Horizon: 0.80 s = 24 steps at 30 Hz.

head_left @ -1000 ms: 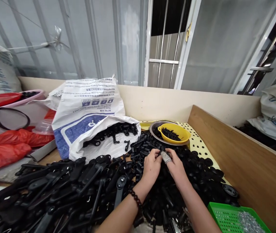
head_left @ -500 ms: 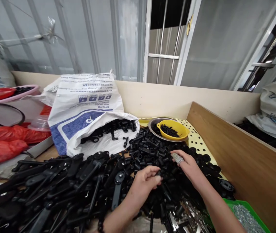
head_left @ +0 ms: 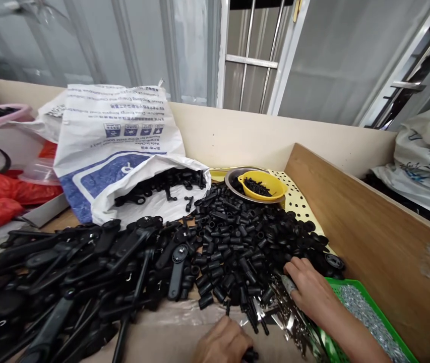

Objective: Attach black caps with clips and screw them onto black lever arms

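Your left hand [head_left: 224,342] is lower now, 6 o'clock, black part [head_left: 250,355] at its 4. Your right hand [head_left: 309,287] is down at 4 o'clock by the metal pieces [head_left: 294,322]; can't tell if either's fingers are pinching.

My left hand [head_left: 222,342] curls around a black piece [head_left: 250,355] low in the scene while my right hand [head_left: 307,287], one digit wrapped in grey, reaches down to thin metal strips [head_left: 289,316] beside a heap of short black tubes [head_left: 233,242]. A green basket [head_left: 334,285] of small silvery parts [head_left: 366,307] sits near my right forearm. Beyond the heap, a yellow bowl [head_left: 280,187] rests in a metal bowl [head_left: 265,200]; at left, long black parts [head_left: 86,272] pile up before an open white sack [head_left: 116,113].
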Motion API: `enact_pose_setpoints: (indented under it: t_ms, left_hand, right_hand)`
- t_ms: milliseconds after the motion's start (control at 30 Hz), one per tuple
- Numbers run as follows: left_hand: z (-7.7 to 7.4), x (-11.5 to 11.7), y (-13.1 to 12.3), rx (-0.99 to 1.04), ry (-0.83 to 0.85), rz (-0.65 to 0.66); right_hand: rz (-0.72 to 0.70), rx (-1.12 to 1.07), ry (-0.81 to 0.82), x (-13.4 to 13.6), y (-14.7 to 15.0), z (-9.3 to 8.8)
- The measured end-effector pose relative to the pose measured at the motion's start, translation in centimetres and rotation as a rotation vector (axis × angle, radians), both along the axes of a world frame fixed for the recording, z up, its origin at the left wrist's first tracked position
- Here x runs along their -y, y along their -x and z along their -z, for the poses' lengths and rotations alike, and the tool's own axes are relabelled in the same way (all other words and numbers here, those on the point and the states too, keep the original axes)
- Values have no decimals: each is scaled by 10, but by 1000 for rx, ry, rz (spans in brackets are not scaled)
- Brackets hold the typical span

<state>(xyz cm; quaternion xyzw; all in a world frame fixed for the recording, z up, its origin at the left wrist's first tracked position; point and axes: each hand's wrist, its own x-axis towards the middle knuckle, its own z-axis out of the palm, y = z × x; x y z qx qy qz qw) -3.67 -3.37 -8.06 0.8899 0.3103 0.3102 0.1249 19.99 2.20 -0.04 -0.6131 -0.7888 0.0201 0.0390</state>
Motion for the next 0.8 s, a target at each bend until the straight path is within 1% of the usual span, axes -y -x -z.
enact_pose_setpoints:
  t_ms: [133,167,233,333,433,500,667,800]
  left_hand:
    - [14,1,-5,45,-197,-178]
    - [17,1,-5,49,-213,-200]
    - [18,1,-3,-23,-168,-178]
    - [8,2,3,-166,-44,-116]
    - [-6,5,7,-164,37,-127]
    - [-12,7,7,-150,82,-137]
    - [-21,9,9,-126,100,-132]
    - [-25,4,5,-116,100,-77]
  right_hand:
    - [-52,5,-16,9,-1,0]
    - [-70,2,-18,10,0,0]
    - [-104,4,-19,10,2,0]
    - [-96,29,-20,9,2,-1]
    - [-59,70,-1,12,-1,-3]
    - [-75,96,28,18,-3,-3]
    - [-120,149,54,30,0,5]
    - [-133,165,-29,29,-2,14]
